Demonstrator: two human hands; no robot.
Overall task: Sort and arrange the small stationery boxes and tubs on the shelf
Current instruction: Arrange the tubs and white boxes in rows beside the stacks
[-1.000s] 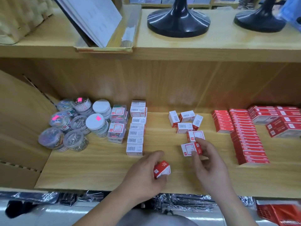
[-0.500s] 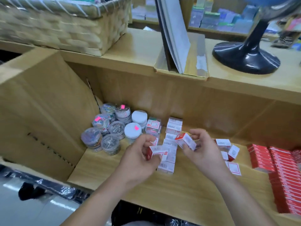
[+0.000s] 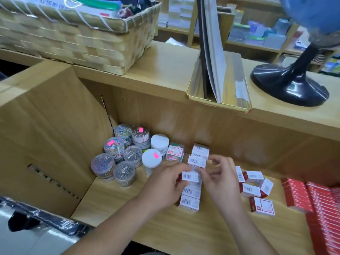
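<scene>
- Possibly the tubs [image 3: 119, 159] get knocked: the left hand [image 3: 165, 183] works just beside them.
- Left fingers pinch a barcoded box [image 3: 190, 176] over the box row [image 3: 190, 201] on the shelf [image 3: 128, 208]; a skewed placement would shove the row.
- Right hand [image 3: 220, 179]: fingers curled at the box's other end; grip blurred, cannot tell.
- Labels: barcodes only, print unreadable.

The left hand [image 3: 165, 181] and right hand [image 3: 221, 178] hid the middle of the barcoded row [image 3: 189, 202] — the small box [image 3: 190, 176] between them was smeared; the left seemed to pinch it, the right's hold could not be told. The globe [image 3: 312, 13] and woven basket [image 3: 79, 45], both blurred, were cut by the top edge — the red packs [image 3: 320, 208] by the right. Print on the labels [image 3: 265, 207] was unreadable.
</scene>
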